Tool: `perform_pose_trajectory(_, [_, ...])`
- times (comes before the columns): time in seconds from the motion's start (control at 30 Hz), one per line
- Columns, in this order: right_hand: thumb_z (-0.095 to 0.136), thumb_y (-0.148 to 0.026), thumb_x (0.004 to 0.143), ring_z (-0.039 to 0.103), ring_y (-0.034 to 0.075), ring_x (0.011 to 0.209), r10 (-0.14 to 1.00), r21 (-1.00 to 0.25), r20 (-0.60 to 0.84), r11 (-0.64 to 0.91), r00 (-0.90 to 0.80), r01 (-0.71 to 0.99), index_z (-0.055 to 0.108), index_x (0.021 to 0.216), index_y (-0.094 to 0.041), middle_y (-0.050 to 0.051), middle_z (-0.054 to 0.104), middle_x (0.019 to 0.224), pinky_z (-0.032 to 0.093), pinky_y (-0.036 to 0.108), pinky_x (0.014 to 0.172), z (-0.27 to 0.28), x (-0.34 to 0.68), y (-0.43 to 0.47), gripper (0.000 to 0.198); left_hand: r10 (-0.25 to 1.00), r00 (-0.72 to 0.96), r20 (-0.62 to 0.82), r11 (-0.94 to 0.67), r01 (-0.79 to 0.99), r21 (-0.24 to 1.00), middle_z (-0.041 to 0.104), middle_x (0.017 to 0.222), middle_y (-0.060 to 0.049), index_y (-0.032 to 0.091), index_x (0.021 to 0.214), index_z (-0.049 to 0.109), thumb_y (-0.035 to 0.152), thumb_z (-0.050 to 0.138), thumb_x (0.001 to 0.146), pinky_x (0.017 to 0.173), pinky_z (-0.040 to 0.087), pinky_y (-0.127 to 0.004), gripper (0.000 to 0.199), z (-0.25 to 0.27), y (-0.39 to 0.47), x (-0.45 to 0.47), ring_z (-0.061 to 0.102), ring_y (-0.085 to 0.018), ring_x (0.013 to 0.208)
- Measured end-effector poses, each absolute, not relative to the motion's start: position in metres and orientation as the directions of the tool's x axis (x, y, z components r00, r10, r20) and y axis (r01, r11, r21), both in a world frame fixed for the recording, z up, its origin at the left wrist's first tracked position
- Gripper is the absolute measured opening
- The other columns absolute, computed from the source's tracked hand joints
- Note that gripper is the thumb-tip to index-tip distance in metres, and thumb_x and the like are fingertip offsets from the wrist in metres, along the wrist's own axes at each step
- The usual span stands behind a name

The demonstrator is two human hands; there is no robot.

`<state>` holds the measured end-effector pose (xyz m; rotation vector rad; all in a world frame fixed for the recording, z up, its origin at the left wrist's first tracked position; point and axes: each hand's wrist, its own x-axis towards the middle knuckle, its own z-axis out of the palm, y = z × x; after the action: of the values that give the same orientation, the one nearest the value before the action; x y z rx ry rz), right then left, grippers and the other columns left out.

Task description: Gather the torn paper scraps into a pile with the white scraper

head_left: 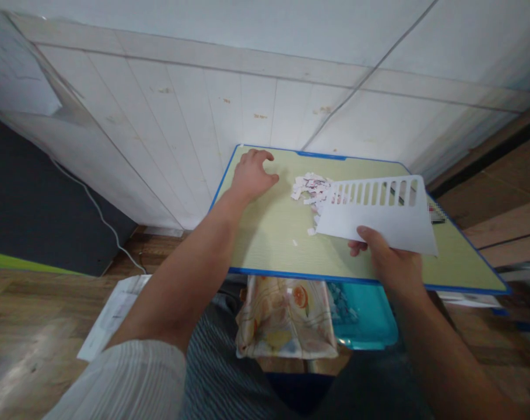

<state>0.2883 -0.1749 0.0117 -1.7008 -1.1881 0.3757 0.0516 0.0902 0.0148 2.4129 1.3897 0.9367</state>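
Note:
In my right hand (pixel 390 256) is a white slotted plastic panel (pixel 361 219), gripped by its near edge with the thumb on top. A row of cut-out slots runs along its far side. Against its left end lies a pile of torn paper scraps (pixel 311 188), partly covered by the panel. One small loose scrap (pixel 295 242) sits nearer to me. My left hand (pixel 254 175) hovers at the left of the yellow-green tabletop (pixel 265 245), fingers curved and apart from the thumb, with nothing between them.
Below the table's blue front edge are a fruit-patterned cloth bin (pixel 286 326) and a turquoise tray (pixel 370 321) with small pieces inside. A white panelled wall (pixel 195 116) stands behind the table. White papers (pixel 111 318) lie on the wooden floor at left.

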Motion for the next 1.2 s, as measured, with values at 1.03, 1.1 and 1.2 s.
perform_pose_trajectory(1.03, [0.074, -0.043, 0.093, 0.068, 0.022, 0.056, 0.791, -0.898, 0.276, 0.009, 0.546, 0.440, 0.071, 0.075, -0.025, 0.002, 0.077, 0.065, 0.058, 0.037, 0.066, 0.007, 0.289, -0.149, 0.026, 0.691, 0.681, 0.243, -0.711, 0.579, 0.398, 0.057, 0.173, -0.008, 0.034, 0.146, 0.072, 0.068, 0.093, 0.082, 0.140, 0.028, -0.056, 0.075, 0.030, 0.048, 0.063, 0.043, -0.037, 0.166])
perform_pose_trajectory(1.1, [0.075, -0.042, 0.092, 0.068, 0.022, 0.055, 0.786, -0.901, 0.265, -0.004, 0.559, 0.433, 0.070, 0.075, -0.025, 0.003, 0.076, 0.065, 0.057, 0.037, 0.064, 0.005, 0.292, -0.155, 0.025, 0.745, 0.598, 0.297, -0.665, 0.629, 0.403, 0.064, 0.166, -0.008, 0.031, 0.137, 0.075, 0.062, 0.086, 0.093, 0.138, 0.031, -0.054, 0.056, 0.029, 0.053, 0.062, 0.048, -0.035, 0.162])
perform_pose_trajectory(1.2, [0.075, -0.042, 0.091, 0.067, 0.022, 0.054, 0.800, -0.899, 0.246, -0.022, 0.547, 0.437, 0.070, 0.072, -0.025, 0.003, 0.076, 0.064, 0.058, 0.037, 0.064, 0.003, 0.292, -0.164, 0.026, 0.805, 0.495, 0.327, -0.593, 0.691, 0.414, 0.067, 0.161, -0.009, 0.028, 0.133, 0.075, 0.055, 0.078, 0.101, 0.136, 0.034, -0.053, 0.041, 0.025, 0.058, 0.062, 0.052, -0.034, 0.157])
